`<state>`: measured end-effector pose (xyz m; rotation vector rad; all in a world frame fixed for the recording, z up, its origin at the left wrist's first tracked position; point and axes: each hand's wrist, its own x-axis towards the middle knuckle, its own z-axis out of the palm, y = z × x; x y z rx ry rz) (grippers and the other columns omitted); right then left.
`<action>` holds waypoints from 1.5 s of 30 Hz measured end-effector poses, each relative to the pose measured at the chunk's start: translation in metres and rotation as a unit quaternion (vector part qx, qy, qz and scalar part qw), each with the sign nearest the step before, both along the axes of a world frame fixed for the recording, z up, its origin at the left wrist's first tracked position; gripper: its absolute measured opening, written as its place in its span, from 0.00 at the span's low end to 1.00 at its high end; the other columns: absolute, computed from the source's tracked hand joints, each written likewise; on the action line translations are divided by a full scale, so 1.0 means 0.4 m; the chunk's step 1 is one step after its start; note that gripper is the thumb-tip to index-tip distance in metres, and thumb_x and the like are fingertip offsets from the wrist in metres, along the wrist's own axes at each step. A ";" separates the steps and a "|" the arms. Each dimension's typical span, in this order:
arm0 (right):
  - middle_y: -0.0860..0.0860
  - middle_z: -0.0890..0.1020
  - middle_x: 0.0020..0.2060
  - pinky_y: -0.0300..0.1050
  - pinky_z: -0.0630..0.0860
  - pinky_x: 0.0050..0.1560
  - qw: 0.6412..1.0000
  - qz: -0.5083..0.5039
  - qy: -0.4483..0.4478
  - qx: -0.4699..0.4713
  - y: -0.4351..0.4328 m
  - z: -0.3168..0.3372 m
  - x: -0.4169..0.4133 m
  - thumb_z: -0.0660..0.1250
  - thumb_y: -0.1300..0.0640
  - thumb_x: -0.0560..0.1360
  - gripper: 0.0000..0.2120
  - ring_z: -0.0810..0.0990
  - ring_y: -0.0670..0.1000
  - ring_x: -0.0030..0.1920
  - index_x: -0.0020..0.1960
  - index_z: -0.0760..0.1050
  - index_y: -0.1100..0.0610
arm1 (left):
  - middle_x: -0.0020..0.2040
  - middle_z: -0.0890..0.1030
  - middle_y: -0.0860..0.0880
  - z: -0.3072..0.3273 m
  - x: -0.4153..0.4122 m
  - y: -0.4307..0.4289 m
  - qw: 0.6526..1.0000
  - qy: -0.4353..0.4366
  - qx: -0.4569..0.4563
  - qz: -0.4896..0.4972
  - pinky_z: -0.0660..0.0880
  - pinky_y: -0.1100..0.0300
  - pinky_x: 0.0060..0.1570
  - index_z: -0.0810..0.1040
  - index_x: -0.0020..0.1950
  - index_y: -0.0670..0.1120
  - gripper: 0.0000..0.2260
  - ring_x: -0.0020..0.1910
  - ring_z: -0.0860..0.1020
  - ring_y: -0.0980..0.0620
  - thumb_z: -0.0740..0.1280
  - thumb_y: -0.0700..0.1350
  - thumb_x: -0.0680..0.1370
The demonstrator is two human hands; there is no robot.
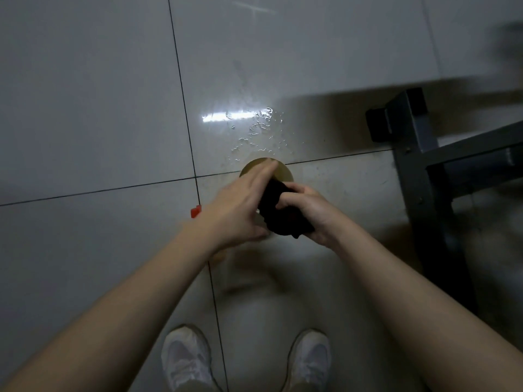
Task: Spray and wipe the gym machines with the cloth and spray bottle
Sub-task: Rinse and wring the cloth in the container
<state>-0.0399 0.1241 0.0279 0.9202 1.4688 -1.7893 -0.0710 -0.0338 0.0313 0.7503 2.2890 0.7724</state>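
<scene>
My right hand (308, 210) grips a bunched black cloth (283, 213) at chest height over the tiled floor. My left hand (240, 205) lies against the cloth's left side, its fingers stretched forward over a spray bottle (284, 172) with yellowish contents, and its thumb tucked underneath. Only the bottle's round end shows past my fingertips. An orange part (195, 212), seemingly the bottle's trigger, sticks out by my left wrist. The rest of the bottle is hidden by my hand.
A dark metal machine frame (418, 154) with a black end cap stands at the right. Water droplets (257, 131) lie on the glossy grey tiles just ahead. My white shoes (186, 360) are at the bottom of the view.
</scene>
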 end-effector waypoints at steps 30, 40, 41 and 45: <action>0.49 0.71 0.31 0.40 0.66 0.33 0.729 0.550 0.103 0.394 -0.024 -0.007 -0.119 0.68 0.60 0.71 0.06 0.73 0.52 0.38 0.40 0.71 0.54 | 0.57 0.77 0.40 -0.070 -0.068 0.104 0.987 -0.093 -0.106 0.073 0.69 0.56 0.43 0.66 0.66 0.41 0.27 0.50 0.74 0.45 0.73 0.43 0.71; 0.53 0.80 0.52 0.42 0.68 0.42 0.649 0.525 0.169 0.524 -0.033 -0.043 -0.093 0.62 0.61 0.74 0.11 0.79 0.57 0.53 0.54 0.77 0.55 | 0.46 0.77 0.46 -0.091 -0.092 0.116 0.978 -0.009 -0.209 0.000 0.72 0.55 0.43 0.76 0.49 0.46 0.05 0.44 0.74 0.44 0.64 0.42 0.74; 0.53 0.80 0.52 0.42 0.68 0.42 0.633 0.533 0.181 0.532 -0.030 -0.046 -0.096 0.62 0.61 0.74 0.10 0.79 0.57 0.52 0.54 0.77 0.55 | 0.44 0.75 0.47 -0.091 -0.097 0.119 0.978 -0.023 -0.208 0.001 0.73 0.55 0.44 0.76 0.47 0.46 0.04 0.43 0.73 0.45 0.63 0.42 0.74; 0.53 0.80 0.51 0.43 0.67 0.41 0.583 0.559 0.207 0.552 -0.015 -0.045 -0.106 0.61 0.61 0.75 0.10 0.79 0.58 0.52 0.54 0.77 0.56 | 0.40 0.74 0.46 -0.086 -0.125 0.140 0.976 -0.104 -0.191 -0.015 0.68 0.57 0.43 0.78 0.48 0.43 0.04 0.43 0.71 0.45 0.64 0.40 0.76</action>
